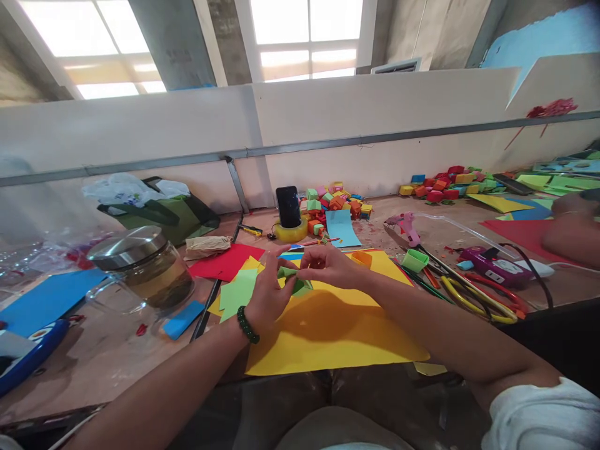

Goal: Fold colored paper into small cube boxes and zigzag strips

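Both my hands are raised over a large yellow sheet (337, 337) at the table's front edge. My left hand (272, 290), with a dark green bead bracelet at its wrist, grips a small folded piece of green paper (302, 285). Fingers of my right hand (330, 265) pinch the same piece from the right. Its exact shape is partly hidden by my fingers. Light green paper pieces (237, 294) lie just left of my left hand. An orange folded paper piece (362, 259) rests behind my right wrist.
A glass teapot (150, 269) stands at left. Behind my hands are a phone (288, 206) on a tape roll and piled paper cubes (337, 203). Right: a pink glue gun (407, 228), scissors (473, 300), a purple device (497, 265) and another person's hand (574, 231).
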The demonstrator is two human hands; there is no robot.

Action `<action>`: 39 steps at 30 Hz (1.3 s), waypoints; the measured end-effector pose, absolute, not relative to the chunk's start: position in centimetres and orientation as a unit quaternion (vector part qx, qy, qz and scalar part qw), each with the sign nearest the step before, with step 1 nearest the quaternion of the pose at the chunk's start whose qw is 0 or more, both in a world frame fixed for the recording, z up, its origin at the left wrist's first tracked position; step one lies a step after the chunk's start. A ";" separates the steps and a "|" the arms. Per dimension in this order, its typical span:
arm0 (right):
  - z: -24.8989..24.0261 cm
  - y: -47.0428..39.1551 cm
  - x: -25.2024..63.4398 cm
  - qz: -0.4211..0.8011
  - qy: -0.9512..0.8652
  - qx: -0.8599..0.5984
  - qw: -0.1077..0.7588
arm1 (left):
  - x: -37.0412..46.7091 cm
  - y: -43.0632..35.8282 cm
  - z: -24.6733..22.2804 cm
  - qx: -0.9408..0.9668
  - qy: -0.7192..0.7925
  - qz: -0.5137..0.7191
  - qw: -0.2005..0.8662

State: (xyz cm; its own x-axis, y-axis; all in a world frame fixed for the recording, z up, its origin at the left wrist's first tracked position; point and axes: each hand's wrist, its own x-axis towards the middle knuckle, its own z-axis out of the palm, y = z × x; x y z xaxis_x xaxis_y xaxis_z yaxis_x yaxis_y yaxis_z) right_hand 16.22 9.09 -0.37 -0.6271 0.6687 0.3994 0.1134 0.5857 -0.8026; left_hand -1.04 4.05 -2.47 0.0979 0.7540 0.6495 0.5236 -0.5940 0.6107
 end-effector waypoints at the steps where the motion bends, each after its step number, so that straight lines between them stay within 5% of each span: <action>1: -0.3 8.7 16.1 0.351 -0.826 -0.254 0.362 | -1.0 4.1 -2.5 0.736 0.431 0.512 0.106; 8: 0.0 6.2 15.5 0.237 -0.832 -0.367 0.342 | -0.9 3.9 -3.0 0.738 0.399 0.539 0.075; 17: 0.0 8.0 15.7 0.236 -0.802 -0.413 0.361 | -1.4 5.0 -1.1 0.672 0.459 0.443 0.377; 24: -0.4 8.4 15.5 0.234 -0.809 -0.404 0.357 | -1.5 5.0 -0.2 0.608 0.495 0.410 0.466; 28: -0.6 7.9 15.4 0.214 -0.821 -0.400 0.346 | -1.5 5.1 -0.8 0.648 0.485 0.393 0.436; 39: -0.7 7.1 15.3 0.113 -0.859 -0.392 0.308 | -2.0 5.2 -3.0 0.763 0.486 0.403 0.142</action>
